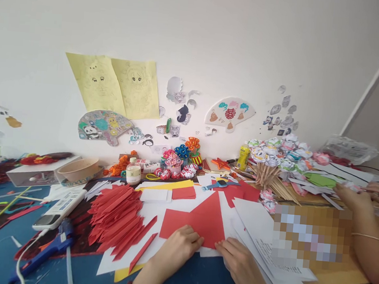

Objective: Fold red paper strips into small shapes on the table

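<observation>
A sheet of red paper [206,218] lies in front of me on white sheets, its outline notched at the top; I cannot tell whether it is one folded sheet or two overlapping. My left hand [183,244] is closed on its lower edge, fingers curled. At the lower right corner, my right hand [233,253] pinches the same red paper between thumb and fingers. To the left spreads a heap of folded red paper strips [116,217], with one folded strip [143,253] lying apart near my left wrist.
A blue glue gun [45,253] and a white power strip [59,210] lie at left. Behind stand a small jar [133,173], pipe-cleaner flowers [182,152] and paper flowers on sticks [271,153]. Another person's hands [353,198] work at right, beside printed white sheets [261,236].
</observation>
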Tool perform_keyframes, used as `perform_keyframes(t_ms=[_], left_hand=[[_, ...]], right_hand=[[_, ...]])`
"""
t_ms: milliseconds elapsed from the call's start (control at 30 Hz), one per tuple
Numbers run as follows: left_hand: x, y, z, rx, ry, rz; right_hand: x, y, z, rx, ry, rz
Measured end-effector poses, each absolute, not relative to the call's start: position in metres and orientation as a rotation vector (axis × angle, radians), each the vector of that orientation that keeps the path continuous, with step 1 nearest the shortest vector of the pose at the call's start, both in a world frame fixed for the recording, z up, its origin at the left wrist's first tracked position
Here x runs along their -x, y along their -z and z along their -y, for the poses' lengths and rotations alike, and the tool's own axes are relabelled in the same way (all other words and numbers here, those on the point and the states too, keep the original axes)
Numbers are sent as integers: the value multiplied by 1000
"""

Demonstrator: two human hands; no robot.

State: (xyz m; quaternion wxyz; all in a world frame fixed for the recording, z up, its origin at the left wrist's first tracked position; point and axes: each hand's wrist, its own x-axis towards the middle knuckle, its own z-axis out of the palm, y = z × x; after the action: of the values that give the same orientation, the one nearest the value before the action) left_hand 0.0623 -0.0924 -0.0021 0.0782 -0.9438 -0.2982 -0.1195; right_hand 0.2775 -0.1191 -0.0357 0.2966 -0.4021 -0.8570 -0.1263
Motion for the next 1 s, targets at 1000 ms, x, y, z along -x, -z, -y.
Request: perform_keyframes(t_ms=[1000], left_hand=[[-17,55,133,2229,334,1725]], right_hand=[[-277,62,149,1179,567,2390]])
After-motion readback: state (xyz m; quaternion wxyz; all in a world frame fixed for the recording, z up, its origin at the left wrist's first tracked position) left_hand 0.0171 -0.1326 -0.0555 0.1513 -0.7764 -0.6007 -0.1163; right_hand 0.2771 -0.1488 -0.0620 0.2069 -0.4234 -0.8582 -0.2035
